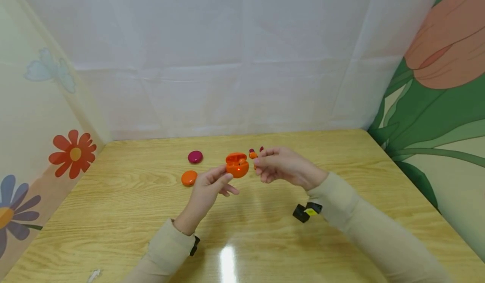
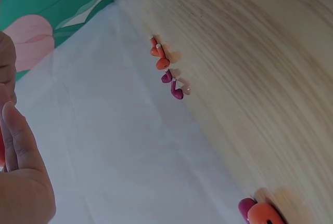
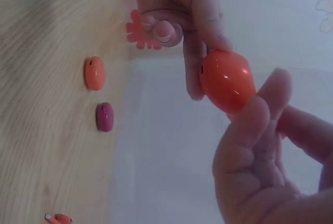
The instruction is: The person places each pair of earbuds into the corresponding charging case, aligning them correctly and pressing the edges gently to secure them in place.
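Head view: the left hand [image 1: 206, 190] holds an open orange earbud case [image 1: 237, 165] in its fingertips, one earbud inside. The right hand [image 1: 282, 167], just beside, pinches an orange earbud [image 1: 253, 155].

Left wrist view: loose earbuds [image 2: 166, 68] lie beyond the fingers.

Right wrist view: closed orange case [image 3: 94, 73] and magenta case [image 3: 104, 116] lie well off.

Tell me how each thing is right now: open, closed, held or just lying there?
Orange earbud case: lid open, held up in the left hand.
Orange earbud: pinched in the right hand, beside the open case.
Closed orange case: lying on the table.
Magenta case: closed, lying on the table.
Loose earbuds: orange and magenta, lying on the table.
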`<action>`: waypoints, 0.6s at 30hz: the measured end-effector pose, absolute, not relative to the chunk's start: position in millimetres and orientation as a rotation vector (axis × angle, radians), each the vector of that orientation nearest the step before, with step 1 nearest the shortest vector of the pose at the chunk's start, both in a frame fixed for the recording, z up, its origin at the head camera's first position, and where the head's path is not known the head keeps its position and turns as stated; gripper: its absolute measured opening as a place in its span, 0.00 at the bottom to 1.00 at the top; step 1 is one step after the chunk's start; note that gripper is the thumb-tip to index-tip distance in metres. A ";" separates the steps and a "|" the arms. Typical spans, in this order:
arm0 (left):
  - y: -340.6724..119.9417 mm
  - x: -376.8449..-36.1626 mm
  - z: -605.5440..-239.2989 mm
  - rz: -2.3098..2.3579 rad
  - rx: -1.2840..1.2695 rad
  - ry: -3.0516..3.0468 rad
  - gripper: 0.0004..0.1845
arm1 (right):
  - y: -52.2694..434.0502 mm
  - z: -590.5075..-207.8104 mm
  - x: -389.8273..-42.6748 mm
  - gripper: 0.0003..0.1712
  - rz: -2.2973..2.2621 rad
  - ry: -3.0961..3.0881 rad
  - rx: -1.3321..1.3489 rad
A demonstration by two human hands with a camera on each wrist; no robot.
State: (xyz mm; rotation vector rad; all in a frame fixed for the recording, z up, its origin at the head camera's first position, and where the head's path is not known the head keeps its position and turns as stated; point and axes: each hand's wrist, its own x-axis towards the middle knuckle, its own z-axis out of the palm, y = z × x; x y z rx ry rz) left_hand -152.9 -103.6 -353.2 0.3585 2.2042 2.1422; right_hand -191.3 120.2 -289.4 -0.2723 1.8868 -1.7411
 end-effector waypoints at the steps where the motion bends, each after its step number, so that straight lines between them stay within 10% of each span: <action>1: -103.6 -152.9 -353.3 2.141 0.364 2.203 0.18 | 118.7 -288.2 -191.0 0.07 -1.750 1.878 -0.280; 18: -100.4 -154.0 -358.2 2.054 0.574 2.266 0.18 | 114.2 -289.7 -191.9 0.03 -1.857 1.739 -0.304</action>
